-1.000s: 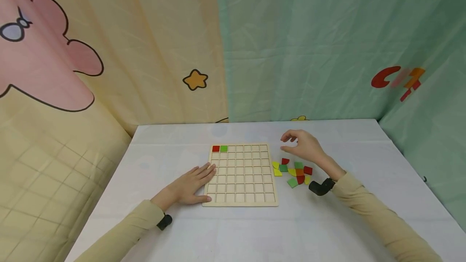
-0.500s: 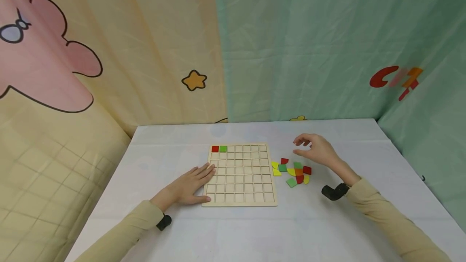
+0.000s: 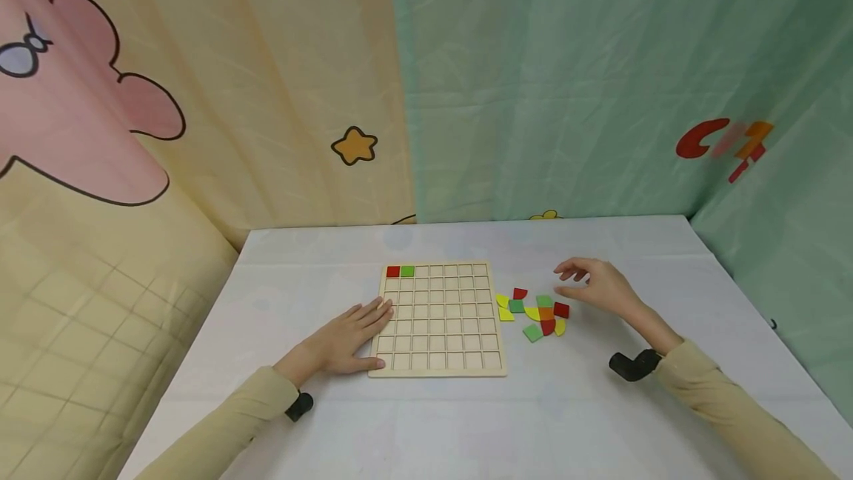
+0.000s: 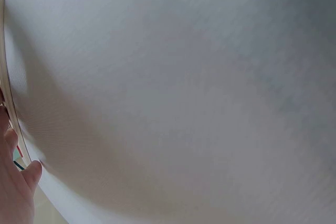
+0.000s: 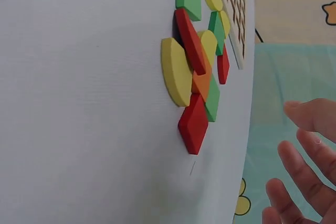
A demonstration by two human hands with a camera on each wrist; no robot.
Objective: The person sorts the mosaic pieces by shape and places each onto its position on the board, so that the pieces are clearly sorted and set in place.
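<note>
A wooden grid board (image 3: 445, 324) lies on the white table, a red square tile (image 3: 393, 272) and a green square tile (image 3: 407, 271) side by side in its far left cells. My left hand (image 3: 343, 339) rests with spread fingers on the board's left edge. To the board's right is a loose pile of red, green, yellow and orange tiles (image 3: 546, 313); some are square, others have a curved side. Above and right of the pile hovers my right hand (image 3: 600, 287), fingers loosely bent and nothing between them. In the right wrist view, a red tile (image 5: 193, 124) is the pile's nearest piece.
Patterned curtains (image 3: 533, 95) hang behind the table (image 3: 320, 265) and along its sides. Each wrist carries a black camera, such as the right wrist camera (image 3: 634, 366).
My right hand has moved right and slightly nearer the table's front, from beside the board's far right corner to past the tile pile. The left hand stays in place.
</note>
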